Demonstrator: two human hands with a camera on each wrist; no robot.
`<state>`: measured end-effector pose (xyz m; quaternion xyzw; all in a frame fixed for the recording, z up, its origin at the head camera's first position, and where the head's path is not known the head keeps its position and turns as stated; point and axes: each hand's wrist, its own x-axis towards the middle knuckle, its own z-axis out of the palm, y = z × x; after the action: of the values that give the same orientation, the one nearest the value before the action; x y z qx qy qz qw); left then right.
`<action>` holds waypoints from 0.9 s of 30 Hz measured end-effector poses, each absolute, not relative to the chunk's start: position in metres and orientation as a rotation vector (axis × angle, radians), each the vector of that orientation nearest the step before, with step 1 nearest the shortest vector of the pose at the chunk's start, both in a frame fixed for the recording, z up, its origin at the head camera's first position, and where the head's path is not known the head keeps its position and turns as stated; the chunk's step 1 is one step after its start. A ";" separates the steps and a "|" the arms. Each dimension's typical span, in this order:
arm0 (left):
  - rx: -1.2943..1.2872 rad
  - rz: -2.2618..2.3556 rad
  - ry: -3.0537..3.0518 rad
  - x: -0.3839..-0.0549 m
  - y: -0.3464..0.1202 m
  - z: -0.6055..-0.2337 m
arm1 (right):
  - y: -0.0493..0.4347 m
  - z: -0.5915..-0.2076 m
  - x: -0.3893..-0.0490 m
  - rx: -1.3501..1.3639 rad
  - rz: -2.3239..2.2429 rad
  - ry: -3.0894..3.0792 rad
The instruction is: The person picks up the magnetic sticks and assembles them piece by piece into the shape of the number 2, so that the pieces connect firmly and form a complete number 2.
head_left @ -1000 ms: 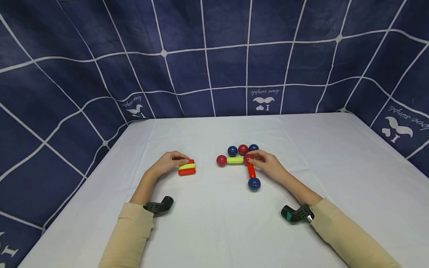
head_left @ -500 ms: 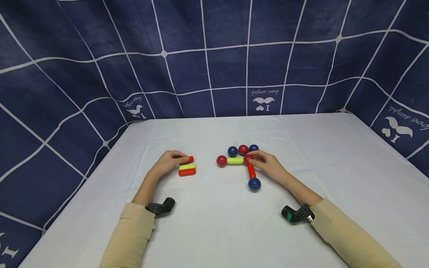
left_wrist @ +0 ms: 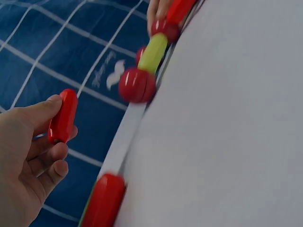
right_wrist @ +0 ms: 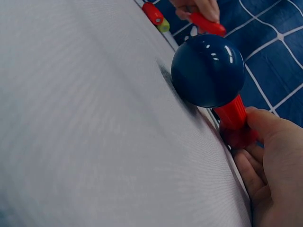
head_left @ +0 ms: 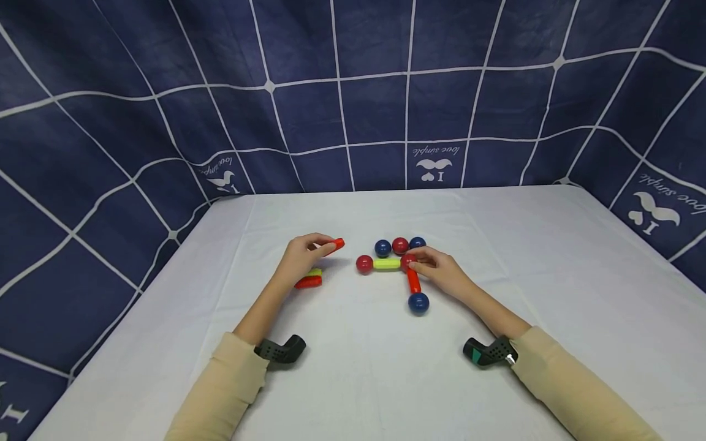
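Note:
Between thumb and fingers, my left hand (head_left: pixel 300 257) pinches a red rod (left_wrist: pixel 64 116), lifted above the table. Below that hand lie a second red rod (head_left: pixel 309 282) and a yellow-green rod (head_left: pixel 315 272), side by side and partly covered by the wrist. My right hand (head_left: pixel 441 272) grips the red corner ball (head_left: pixel 407 262) of an L-shaped piece. From this ball a yellow-green rod (head_left: pixel 387 264) runs left to another red ball (head_left: pixel 364 264). A red rod (right_wrist: pixel 232 113) leads from it toward me to a blue ball (right_wrist: pixel 208 71).
Just behind the L-shaped piece sit a blue ball (head_left: pixel 383 248), a red ball (head_left: pixel 400 245) and another blue ball (head_left: pixel 417 242) in a row. A white cloth covers the table (head_left: pixel 353 367). A navy checked curtain (head_left: pixel 375 110) hangs along its back and sides.
My left hand has picked the far red rod off the group of rods and carried it up and to the right. The right hand and the L-shaped piece have stayed in place.

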<state>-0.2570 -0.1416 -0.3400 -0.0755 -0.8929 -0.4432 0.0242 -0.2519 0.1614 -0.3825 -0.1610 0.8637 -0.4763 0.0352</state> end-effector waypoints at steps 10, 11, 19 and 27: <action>-0.550 -1.486 -2.799 -0.231 -0.092 -0.334 | 0.158 -0.373 -0.245 -0.484 -1.462 2.641; -0.572 -1.488 -2.818 -0.228 -0.089 -0.334 | 0.156 -0.368 -0.241 -0.488 -1.461 2.641; -0.857 -1.314 -2.980 -0.217 -0.069 -0.340 | 0.160 -0.377 -0.250 -0.523 -1.465 2.653; -0.962 -1.352 -3.127 -0.214 -0.069 -0.352 | 0.161 -0.379 -0.251 -0.499 -1.457 2.642</action>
<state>-0.2140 -0.0692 -0.3516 -0.2664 -0.8658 -0.3744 -0.1981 -0.2509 0.1606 -0.3792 -0.1631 0.8632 -0.4760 0.0418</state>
